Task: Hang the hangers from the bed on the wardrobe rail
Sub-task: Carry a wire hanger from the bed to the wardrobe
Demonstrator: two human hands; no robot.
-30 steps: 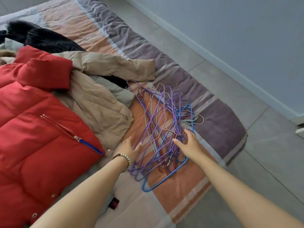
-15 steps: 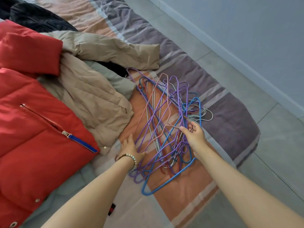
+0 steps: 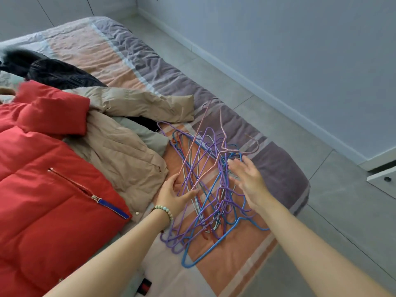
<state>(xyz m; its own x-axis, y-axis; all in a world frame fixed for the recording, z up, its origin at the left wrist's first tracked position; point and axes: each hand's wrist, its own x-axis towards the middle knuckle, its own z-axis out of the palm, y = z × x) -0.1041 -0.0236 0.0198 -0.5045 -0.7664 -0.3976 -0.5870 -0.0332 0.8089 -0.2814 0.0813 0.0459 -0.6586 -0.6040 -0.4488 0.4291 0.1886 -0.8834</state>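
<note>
A tangled pile of wire hangers (image 3: 205,209), mostly purple and blue, lies on the striped bed (image 3: 132,67) near its right edge. Two pink hangers (image 3: 222,133) stick up out of the pile, tilted toward the far side. My left hand (image 3: 171,194) is at the pile's left edge, thumb over the wires and fingers curled around them. To the right of the pile, my right hand (image 3: 246,179) hovers just above the wires, blurred, with fingers spread and nothing in it. No wardrobe rail is in view.
A red puffer jacket (image 3: 42,189), a beige jacket (image 3: 124,155) and a black garment (image 3: 60,76) cover the bed's left part. Grey tiled floor (image 3: 321,211) runs between the bed and the wall. A white furniture corner (image 3: 381,179) shows at the right edge.
My right hand has let go of the hanger hooks and opened above the pile. The pink hangers have risen out of the tangle. The view has tilted up and back.
</note>
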